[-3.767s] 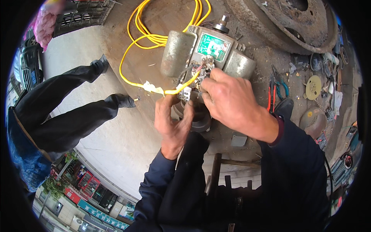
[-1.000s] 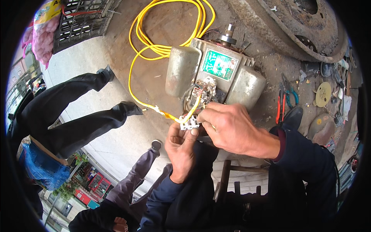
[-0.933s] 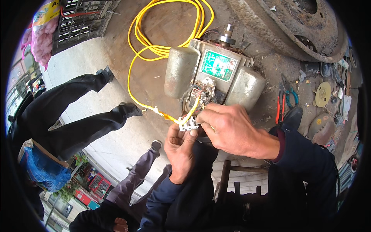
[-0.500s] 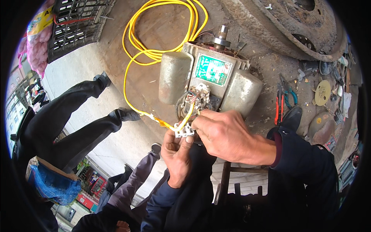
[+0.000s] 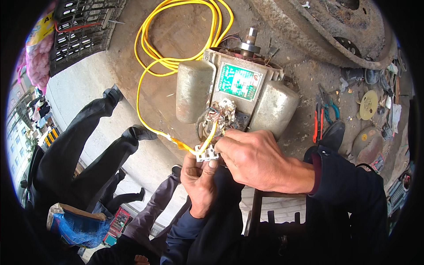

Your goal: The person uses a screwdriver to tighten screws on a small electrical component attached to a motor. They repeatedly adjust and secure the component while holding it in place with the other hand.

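My left hand (image 5: pixel 199 183) pinches a white terminal block (image 5: pixel 207 154) between thumb and fingers. Yellow cable (image 5: pixel 140 106) runs into the block, with orange-yellow tape or sheath close to it. A short yellow lead (image 5: pixel 209 138) goes from the block up to the motor's wiring opening (image 5: pixel 221 114), where bare and coloured wires crowd together. My right hand (image 5: pixel 260 159) is closed at the block's right side, fingertips together; what they grip is hidden. Just beyond both hands lies the grey electric motor (image 5: pixel 244 102), with a green nameplate, two rounded metal covers and a shaft at the far end.
A rusty wheel rim (image 5: pixel 304 31) lies at the far right. Red-handled pliers (image 5: pixel 316 126) and teal-handled pliers (image 5: pixel 332 112) rest right of the motor, near scraps and a yellowish disc (image 5: pixel 368 106). Far left is a black crate (image 5: pixel 84 37). People's legs (image 5: pixel 79 128) stand at left.
The motor, cable and hands sit slightly further left in the picture. Both hands keep their grip at the terminal block. A bystander's blue bag at lower left has shifted right.
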Available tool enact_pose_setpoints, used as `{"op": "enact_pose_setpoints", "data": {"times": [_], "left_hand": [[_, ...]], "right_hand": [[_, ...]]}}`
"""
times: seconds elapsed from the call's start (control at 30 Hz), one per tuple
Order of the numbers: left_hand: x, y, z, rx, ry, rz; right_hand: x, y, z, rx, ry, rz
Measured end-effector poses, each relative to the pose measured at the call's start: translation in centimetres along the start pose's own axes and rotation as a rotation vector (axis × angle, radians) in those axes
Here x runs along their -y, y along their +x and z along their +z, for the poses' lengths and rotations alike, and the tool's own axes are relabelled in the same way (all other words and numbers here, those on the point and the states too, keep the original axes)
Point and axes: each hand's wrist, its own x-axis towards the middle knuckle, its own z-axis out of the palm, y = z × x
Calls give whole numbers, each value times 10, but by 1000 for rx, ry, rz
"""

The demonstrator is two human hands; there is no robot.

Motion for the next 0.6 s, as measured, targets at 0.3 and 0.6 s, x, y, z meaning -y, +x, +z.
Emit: {"op": "enact_pose_setpoints", "data": {"times": [0.3, 0.6], "left_hand": [[-1, 1, 0, -16, 12, -3], [1, 1, -3, -5, -7, -3]], "right_hand": [[0, 1, -1, 27, 0, 3], [-2, 1, 0, 17, 1, -7]]}}
